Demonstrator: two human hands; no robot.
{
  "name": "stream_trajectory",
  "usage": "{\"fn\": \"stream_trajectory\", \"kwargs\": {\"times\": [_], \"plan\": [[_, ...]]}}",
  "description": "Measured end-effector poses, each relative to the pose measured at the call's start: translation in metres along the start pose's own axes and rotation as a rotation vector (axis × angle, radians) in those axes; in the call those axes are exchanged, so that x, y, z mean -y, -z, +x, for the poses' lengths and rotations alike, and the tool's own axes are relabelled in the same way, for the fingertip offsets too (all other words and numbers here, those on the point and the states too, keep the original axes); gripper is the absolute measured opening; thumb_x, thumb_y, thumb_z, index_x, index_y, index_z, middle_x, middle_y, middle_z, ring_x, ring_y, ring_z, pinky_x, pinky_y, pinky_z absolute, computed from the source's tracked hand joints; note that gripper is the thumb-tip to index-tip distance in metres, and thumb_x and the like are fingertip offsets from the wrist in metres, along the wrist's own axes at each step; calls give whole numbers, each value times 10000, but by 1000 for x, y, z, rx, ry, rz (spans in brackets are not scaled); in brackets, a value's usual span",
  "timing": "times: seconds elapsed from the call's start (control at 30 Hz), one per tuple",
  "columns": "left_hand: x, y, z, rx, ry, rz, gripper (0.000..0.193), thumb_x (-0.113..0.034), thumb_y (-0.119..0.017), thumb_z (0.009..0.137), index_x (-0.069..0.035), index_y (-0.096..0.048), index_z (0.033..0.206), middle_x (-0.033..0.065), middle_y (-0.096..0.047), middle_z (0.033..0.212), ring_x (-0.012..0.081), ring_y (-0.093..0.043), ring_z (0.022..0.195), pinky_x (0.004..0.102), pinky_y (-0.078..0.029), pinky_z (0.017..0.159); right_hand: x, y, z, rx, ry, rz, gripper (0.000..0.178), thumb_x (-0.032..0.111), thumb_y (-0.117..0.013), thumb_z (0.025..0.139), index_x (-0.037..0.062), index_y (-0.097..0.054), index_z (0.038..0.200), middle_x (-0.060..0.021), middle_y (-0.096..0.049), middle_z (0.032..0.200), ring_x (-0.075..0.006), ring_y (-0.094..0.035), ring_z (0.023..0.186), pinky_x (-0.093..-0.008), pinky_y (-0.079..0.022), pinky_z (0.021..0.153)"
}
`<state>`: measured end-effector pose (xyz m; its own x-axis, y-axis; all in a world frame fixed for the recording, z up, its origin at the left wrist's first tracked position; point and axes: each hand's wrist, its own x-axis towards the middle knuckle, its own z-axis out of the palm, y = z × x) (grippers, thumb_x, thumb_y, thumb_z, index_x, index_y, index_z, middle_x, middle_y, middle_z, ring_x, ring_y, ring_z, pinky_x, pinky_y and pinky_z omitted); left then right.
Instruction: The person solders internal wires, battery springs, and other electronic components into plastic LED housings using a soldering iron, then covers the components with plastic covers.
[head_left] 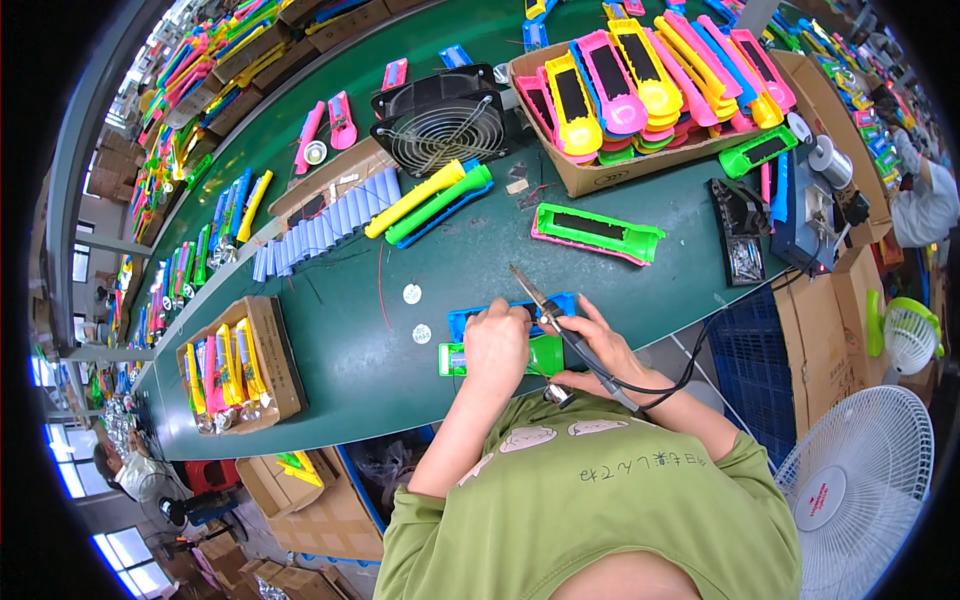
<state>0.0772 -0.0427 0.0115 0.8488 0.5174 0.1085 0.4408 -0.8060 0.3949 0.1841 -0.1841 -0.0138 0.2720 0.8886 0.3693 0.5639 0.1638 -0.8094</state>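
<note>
My right hand (608, 350) grips a soldering iron (575, 340), its tip pointing up and away to the left, above the table. Curled over the work, my left hand (497, 342) has its fingers pressed together; whatever they pinch is hidden. Beneath the hands at the near table edge lie a green plastic housing (546, 354) and, just beyond it, a blue plastic housing (458, 322). A small silver round part (558, 396) sits beside the green housing, close to my shirt. Farther off rests a green housing with a black strip (598, 235), on a pink one.
A carton of colourful housings (612, 180) stands at the far right, beside a black fan (440, 125). Purple-blue cylinders (325, 228) line up to the left. A soldering station (803, 220) and solder spool (828, 160) are at right. Another carton (285, 370) sits left.
</note>
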Motion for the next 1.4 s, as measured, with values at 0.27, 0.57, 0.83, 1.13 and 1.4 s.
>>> {"fn": "stream_trajectory", "kwargs": {"times": [0.27, 0.57, 0.83, 1.13, 1.4], "plan": [[11, 47, -14, 24, -222, -168, 207, -47, -654, 650, -60, -644, 856, 55, -539, 778, 244, -538, 764, 362, -448, 629, -7, 19, 12, 34, 23, -32, 751, 156, -788, 626, 100, -320, 1210, -127, -600, 1039, -342, -605, 924, -524, -229, 1054], [14, -5, -42, -178, -254, -285, 200, -24, -665, 635, -78, -604, 818, 54, -559, 874, 224, -537, 786, 328, -440, 634, -11, 31, 24, 113, -3, 15, 667, 130, -747, 664, 79, -352, 1199, -88, -588, 1107, -327, -584, 972, -526, -230, 1051], [-6, -9, -41, -310, -53, -224, 173, -30, -719, 645, -82, -621, 779, 71, -511, 876, 228, -507, 775, 336, -409, 618, 24, 32, -11, -216, -23, -145, 198, 128, -726, 700, 37, -605, 827, -53, -629, 630, -158, -589, 525, -506, -320, 994], [-2, 0, -40, -222, 144, -430, 94, 35, -673, 640, -4, -609, 697, 121, -499, 945, 222, -538, 835, 292, -461, 618, 14, -6, -46, -610, -358, 518, 185, -23, -606, 780, -60, -521, 940, -198, -535, 1013, -163, -630, 772, -262, -550, 660], [-3, 2, -39, -200, 144, -405, 93, 35, -668, 629, 2, -603, 687, 126, -508, 944, 233, -545, 828, 300, -460, 610, 4, -17, -49, -552, -434, 468, 207, -9, -581, 795, -38, -470, 968, -273, -414, 1238, -159, -625, 631, -234, -543, 557]]}}
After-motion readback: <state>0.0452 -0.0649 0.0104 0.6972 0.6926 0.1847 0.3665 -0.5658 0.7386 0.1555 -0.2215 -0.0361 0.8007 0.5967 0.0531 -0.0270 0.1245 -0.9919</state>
